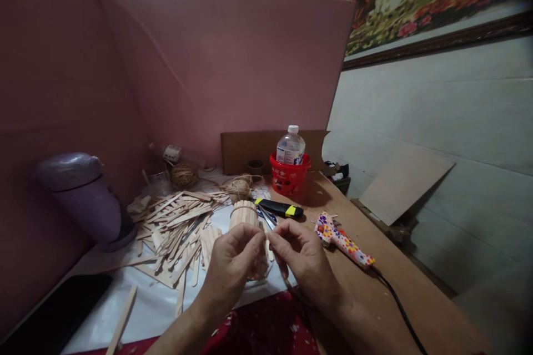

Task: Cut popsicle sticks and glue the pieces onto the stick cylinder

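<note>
My left hand [239, 252] and my right hand [295, 255] are close together at the centre, thumbs and forefingers pinched towards each other. What sits between the fingertips is too small to make out; a thin cord-like strand hangs below my right hand. Just behind my left hand stands a round bundle of wooden sticks [244, 213] with a band of twine near its top, its lower part partly hidden. Balls of twine [239, 188] lie behind it. A black and yellow cutter [278, 208] and partly hidden scissors [266, 216] are beside the bundle.
Loose wooden sticks [179, 227] cover the left of the white sheet [152, 310]. A purple bottle [89, 205] and a black phone [58, 310] are at left. On the right are a red bucket [289, 178] holding a plastic bottle [291, 147], and a flowered glue gun [343, 241] with its cord.
</note>
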Demonstrator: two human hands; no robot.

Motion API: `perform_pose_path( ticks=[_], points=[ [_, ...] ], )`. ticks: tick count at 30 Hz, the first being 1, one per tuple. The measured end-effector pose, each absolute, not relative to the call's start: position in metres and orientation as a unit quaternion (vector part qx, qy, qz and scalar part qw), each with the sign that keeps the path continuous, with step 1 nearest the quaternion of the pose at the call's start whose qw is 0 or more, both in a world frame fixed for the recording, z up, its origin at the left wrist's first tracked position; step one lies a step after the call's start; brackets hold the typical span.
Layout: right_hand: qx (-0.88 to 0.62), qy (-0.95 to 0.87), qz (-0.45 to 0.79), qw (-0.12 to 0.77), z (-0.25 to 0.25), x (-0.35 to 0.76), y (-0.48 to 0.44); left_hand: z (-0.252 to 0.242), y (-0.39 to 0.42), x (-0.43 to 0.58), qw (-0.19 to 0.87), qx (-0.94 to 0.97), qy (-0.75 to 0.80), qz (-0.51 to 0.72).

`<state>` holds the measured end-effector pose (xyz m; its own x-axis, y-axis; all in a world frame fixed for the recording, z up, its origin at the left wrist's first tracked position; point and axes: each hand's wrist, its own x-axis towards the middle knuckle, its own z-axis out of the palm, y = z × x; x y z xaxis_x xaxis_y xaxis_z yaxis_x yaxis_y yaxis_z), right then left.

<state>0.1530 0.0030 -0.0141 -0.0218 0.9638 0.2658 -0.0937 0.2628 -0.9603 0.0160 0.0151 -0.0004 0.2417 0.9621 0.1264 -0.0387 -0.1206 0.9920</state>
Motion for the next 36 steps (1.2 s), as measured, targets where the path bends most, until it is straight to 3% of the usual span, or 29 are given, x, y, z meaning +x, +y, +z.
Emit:
perform_pose_path(
  ticks=[5,7,9,15,22,31,36],
  points=[
    [-0.388,-0.47,0.466,0.641,-0.014,0.156,0.006,0.003,0.036,-0.001,0.321,0.58,0.484,0.571],
    [-0.386,-0.441,0.465,0.664,-0.012,0.158,0.008,0.0,0.048,-0.006,0.232,0.598,0.535,0.55],
    [-0.391,-0.422,0.461,0.675,-0.011,0.159,0.01,-0.005,0.058,-0.007,0.215,0.612,0.582,0.49],
    [-0.411,-0.42,0.444,0.676,-0.012,0.16,0.013,-0.018,0.067,0.002,0.356,0.572,0.595,0.438],
    [-0.413,-0.44,0.432,0.669,-0.015,0.16,0.012,-0.011,0.066,-0.004,0.403,0.534,0.607,0.428],
    [-0.42,-0.467,0.407,0.663,-0.016,0.163,0.015,0.011,0.055,-0.012,0.672,0.371,0.378,0.517],
    [-0.418,-0.481,0.41,0.652,-0.017,0.163,0.017,0.018,0.063,-0.019,0.656,0.334,0.363,0.571]
  ],
)
